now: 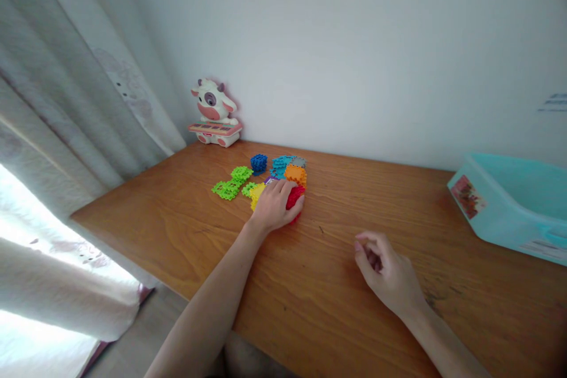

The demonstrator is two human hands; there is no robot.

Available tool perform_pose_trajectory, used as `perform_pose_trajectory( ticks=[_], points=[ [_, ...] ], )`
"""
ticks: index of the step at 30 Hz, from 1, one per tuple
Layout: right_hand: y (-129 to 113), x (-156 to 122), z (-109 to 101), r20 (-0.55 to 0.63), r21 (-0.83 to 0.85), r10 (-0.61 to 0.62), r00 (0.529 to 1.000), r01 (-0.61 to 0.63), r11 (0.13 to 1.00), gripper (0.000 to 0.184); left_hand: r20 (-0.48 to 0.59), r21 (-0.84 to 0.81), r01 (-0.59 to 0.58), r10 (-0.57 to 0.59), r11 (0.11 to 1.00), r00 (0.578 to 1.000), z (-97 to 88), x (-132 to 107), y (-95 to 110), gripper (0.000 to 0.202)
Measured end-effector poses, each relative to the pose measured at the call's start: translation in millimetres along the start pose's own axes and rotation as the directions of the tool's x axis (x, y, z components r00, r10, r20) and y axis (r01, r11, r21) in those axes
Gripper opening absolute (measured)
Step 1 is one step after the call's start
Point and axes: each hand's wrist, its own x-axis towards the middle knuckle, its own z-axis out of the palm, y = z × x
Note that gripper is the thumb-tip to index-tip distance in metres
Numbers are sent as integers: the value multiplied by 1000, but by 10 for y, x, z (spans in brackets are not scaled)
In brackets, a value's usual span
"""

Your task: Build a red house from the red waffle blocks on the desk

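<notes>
While our left hand [272, 207] closes over one red toy block [295, 196], our right hand [384, 267] curls empty above the wooden table [177, 236].

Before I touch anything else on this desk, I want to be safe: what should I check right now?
Left hand on the red toy block and yellow toy block: ok, touching both.
Right hand free: cannot tell, its curled fingers hide the palm.
Blue toy block apart from both hands: ok.
Teal plastic tub nearer the right hand than the left: ok.
Cow toy keyboard away from both hands: ok.
</notes>
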Motion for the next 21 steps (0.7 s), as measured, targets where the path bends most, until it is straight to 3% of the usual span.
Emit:
perform_pose_trajectory(
  ticks=[6, 9, 12, 14, 16, 19, 21],
  points=[
    [42, -13, 22, -1, -18, 4, 1000, -4, 1000, 16, -126, -68, -17, 9, 998, 992, -19, 8, -57, 22],
    [38, -18, 28, -6, -11, 8, 1000, -8, 1000, 16, -278, -150, -192, 145, 970, 949, -82, 10, 9, 23],
    [14, -16, 27, -15, 44, 30, 999, -30, 999, 22, -345, -358, -344, 220, 868, 913, -91, -29, 266, 29],
    [1, -15, 24, -38, 109, 32, 999, -27, 994, 31, -287, -539, -356, 231, 763, 930, -40, -85, 515, 30],
    [-1, -16, 17, -59, 170, 7, 998, 3, 985, 41, -139, -703, -302, 292, 643, 946, 46, -155, 752, 28],
    [5, -18, -3, -60, 196, -40, 997, 51, 979, 45, 159, -847, 58, 146, 528, 976, 199, -239, 963, 27],
    [7, -16, -16, -14, 175, -77, 997, 79, 981, 43, 330, -861, 291, 22, 417, 944, 290, -256, 994, 30]
  ],
)
